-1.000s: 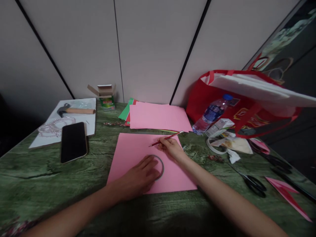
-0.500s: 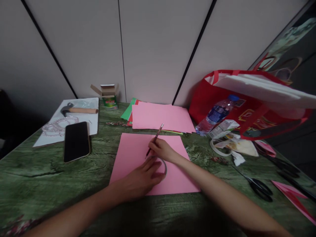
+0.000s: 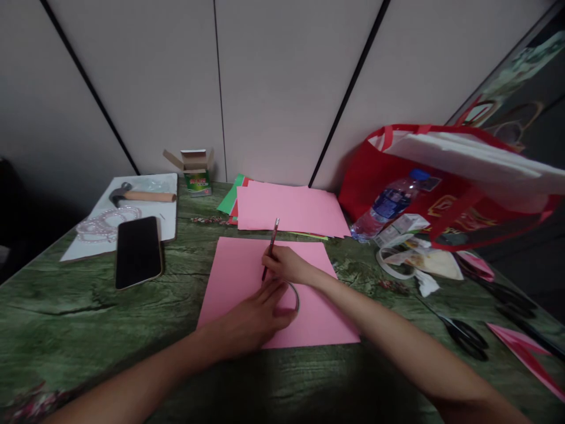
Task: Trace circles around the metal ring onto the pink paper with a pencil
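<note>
A pink sheet of paper point(image 3: 229, 268) lies flat on the table before me. On it rests a thin round ring point(image 3: 297, 299), partly covered by my fingers; I cannot make out its exact kind. My left hand point(image 3: 253, 321) holds the ring down against the paper, fingers and thumb stretched across it. Just beyond the ring, my right hand point(image 3: 285, 263) is closed round a dark pencil point(image 3: 273, 232), held nearly upright. The pencil's lower end is at the paper near my left fingertips, by the ring's far left edge.
Behind is a stack of coloured paper point(image 3: 291, 207). To the left are a phone point(image 3: 138, 252), a hammer point(image 3: 148, 196) and a small open box point(image 3: 197, 179). On the right stand a red bag point(image 3: 359, 176) and a water bottle point(image 3: 388, 203), with scissors point(image 3: 465, 338) nearer me.
My right hand has shifted slightly left along the ring's far side, and the pencil has tipped more upright. My left hand and the ring have stayed nearly in place.
</note>
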The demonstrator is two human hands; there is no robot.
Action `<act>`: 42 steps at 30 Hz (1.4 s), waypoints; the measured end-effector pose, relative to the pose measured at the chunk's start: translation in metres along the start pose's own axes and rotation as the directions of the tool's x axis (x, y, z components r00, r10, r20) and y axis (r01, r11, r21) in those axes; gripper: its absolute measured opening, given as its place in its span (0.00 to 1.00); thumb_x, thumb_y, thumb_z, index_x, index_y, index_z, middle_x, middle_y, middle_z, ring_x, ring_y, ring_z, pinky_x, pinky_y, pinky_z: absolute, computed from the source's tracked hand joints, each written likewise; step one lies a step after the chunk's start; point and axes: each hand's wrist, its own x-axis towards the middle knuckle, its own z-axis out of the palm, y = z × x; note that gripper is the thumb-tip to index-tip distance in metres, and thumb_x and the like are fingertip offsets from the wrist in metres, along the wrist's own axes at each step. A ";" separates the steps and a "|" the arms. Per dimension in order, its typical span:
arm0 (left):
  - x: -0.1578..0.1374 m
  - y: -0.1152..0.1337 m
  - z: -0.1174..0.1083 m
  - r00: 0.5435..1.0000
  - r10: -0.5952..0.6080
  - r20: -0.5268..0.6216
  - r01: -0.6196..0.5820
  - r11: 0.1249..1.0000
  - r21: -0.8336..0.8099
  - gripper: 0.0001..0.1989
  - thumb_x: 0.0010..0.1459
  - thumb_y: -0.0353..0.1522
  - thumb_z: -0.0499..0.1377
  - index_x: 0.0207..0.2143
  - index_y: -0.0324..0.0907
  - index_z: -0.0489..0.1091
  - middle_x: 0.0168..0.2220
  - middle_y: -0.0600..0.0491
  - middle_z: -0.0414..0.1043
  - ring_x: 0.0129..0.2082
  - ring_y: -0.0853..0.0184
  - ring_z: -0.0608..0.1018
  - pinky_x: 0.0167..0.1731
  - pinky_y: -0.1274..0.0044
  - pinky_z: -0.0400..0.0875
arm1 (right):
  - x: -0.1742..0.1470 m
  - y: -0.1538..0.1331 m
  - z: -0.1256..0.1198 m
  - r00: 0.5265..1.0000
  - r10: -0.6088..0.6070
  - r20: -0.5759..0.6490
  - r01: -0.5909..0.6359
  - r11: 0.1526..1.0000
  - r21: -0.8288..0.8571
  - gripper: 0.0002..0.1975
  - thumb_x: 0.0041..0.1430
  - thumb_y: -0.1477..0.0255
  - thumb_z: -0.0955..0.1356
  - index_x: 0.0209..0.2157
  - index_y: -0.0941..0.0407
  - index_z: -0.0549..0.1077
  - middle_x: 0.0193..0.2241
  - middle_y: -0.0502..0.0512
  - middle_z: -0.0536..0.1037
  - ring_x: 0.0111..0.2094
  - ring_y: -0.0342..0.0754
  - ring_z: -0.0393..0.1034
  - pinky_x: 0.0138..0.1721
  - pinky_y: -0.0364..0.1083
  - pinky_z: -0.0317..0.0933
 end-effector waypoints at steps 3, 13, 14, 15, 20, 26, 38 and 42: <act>0.000 0.000 -0.002 1.000 -0.005 0.012 0.005 1.000 -0.008 0.24 0.57 0.25 0.53 0.56 0.41 0.58 0.63 0.38 0.46 0.64 0.49 0.48 0.58 0.60 0.53 | 0.000 0.013 -0.005 0.999 -0.007 -0.053 0.008 1.000 0.021 0.13 0.54 0.77 0.60 0.17 0.56 0.62 0.15 0.46 0.67 0.19 0.40 0.59 0.23 0.40 0.51; 0.006 0.005 -0.020 1.000 0.004 -0.016 -0.005 0.998 -0.068 0.19 0.55 0.22 0.52 0.50 0.41 0.62 0.60 0.42 0.53 0.63 0.54 0.52 0.55 0.66 0.59 | -0.039 0.061 -0.020 0.964 0.130 -0.232 -0.091 0.981 0.173 0.14 0.55 0.67 0.62 0.18 0.56 0.66 0.15 0.49 0.71 0.19 0.43 0.65 0.23 0.41 0.56; 0.008 0.005 -0.022 1.000 0.013 -0.014 -0.014 0.997 -0.070 0.18 0.55 0.22 0.52 0.49 0.41 0.63 0.58 0.42 0.57 0.62 0.55 0.53 0.54 0.67 0.60 | -0.045 0.063 -0.020 0.960 0.137 -0.245 -0.085 0.974 0.209 0.14 0.55 0.65 0.63 0.19 0.56 0.66 0.15 0.49 0.71 0.18 0.43 0.65 0.23 0.42 0.57; 0.009 0.005 -0.024 1.000 0.022 -0.012 -0.023 0.997 -0.071 0.16 0.55 0.22 0.52 0.47 0.41 0.64 0.54 0.43 0.60 0.60 0.56 0.55 0.53 0.68 0.62 | -0.052 0.064 -0.020 0.956 0.138 -0.259 -0.074 0.968 0.241 0.14 0.55 0.64 0.64 0.19 0.55 0.66 0.14 0.48 0.71 0.18 0.43 0.65 0.23 0.42 0.58; 0.016 -0.001 -0.036 0.993 0.099 0.068 -0.093 0.992 -0.086 0.12 0.55 0.20 0.51 0.37 0.42 0.67 0.44 0.48 0.67 0.53 0.60 0.64 0.48 0.73 0.65 | -0.088 0.059 -0.017 0.945 0.073 -0.319 0.030 0.951 0.308 0.19 0.56 0.57 0.64 0.21 0.56 0.71 0.20 0.52 0.74 0.25 0.46 0.69 0.30 0.45 0.62; 0.020 -0.015 -0.044 0.981 0.092 0.171 -0.060 0.981 -0.183 0.23 0.49 0.19 0.54 0.45 0.48 0.69 0.52 0.51 0.64 0.54 0.60 0.65 0.50 0.71 0.64 | -0.113 0.055 -0.013 0.919 0.057 -0.390 0.088 0.935 0.345 0.19 0.58 0.55 0.63 0.29 0.57 0.74 0.28 0.56 0.78 0.36 0.50 0.71 0.43 0.50 0.61; 0.028 -0.011 -0.047 0.979 0.081 0.187 -0.068 0.995 -0.077 0.29 0.46 0.17 0.50 0.47 0.49 0.70 0.48 0.49 0.66 0.49 0.60 0.68 0.47 0.71 0.65 | -0.120 0.050 -0.011 0.926 -0.047 -0.375 0.164 0.944 0.287 0.13 0.56 0.62 0.65 0.33 0.55 0.77 0.30 0.56 0.79 0.35 0.51 0.72 0.38 0.49 0.65; 0.027 -0.013 -0.044 0.981 0.074 0.178 -0.058 0.994 -0.090 0.26 0.48 0.18 0.50 0.47 0.48 0.70 0.48 0.50 0.66 0.47 0.62 0.69 0.46 0.73 0.65 | -0.127 0.052 -0.010 0.930 -0.064 -0.361 0.163 0.954 0.252 0.10 0.56 0.65 0.66 0.31 0.55 0.76 0.29 0.55 0.79 0.32 0.50 0.72 0.36 0.48 0.65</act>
